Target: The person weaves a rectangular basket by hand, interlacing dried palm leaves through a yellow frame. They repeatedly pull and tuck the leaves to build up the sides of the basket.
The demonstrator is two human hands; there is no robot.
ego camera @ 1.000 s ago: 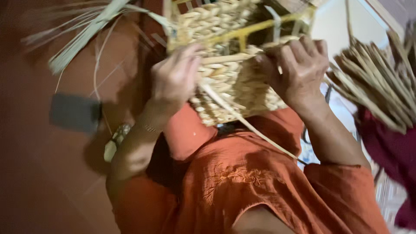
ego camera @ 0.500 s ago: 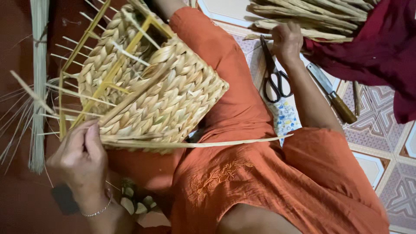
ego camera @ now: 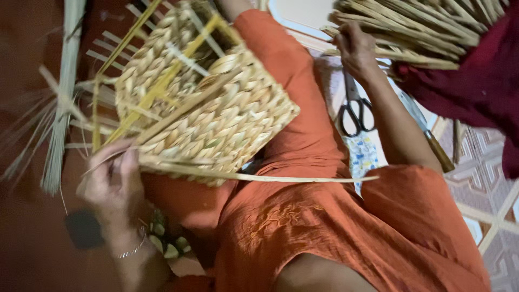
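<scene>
A half-woven straw basket (ego camera: 216,108) rests tilted on my lap, its loose yellow and pale stakes sticking out at the upper left. My left hand (ego camera: 108,178) grips its lower left corner among the loose strands. One long flat strip (ego camera: 281,177) trails from that corner to the right across my orange garment. My right hand (ego camera: 354,48) is stretched to the upper right, fingers curled on strips of a bundle of dry reeds (ego camera: 416,27) lying on the floor.
Black-handled scissors (ego camera: 354,113) lie beside my right forearm, with a wooden-handled knife (ego camera: 435,148) just beyond it. A dark red cloth (ego camera: 476,75) lies at the right on patterned tiles. A sheaf of pale green reeds (ego camera: 65,81) stands at the left; a small dark object (ego camera: 84,230) lies below.
Both hands were on the basket a second ago. My right hand has left it and reached to the reed bundle, while the basket has tipped left under my left hand.
</scene>
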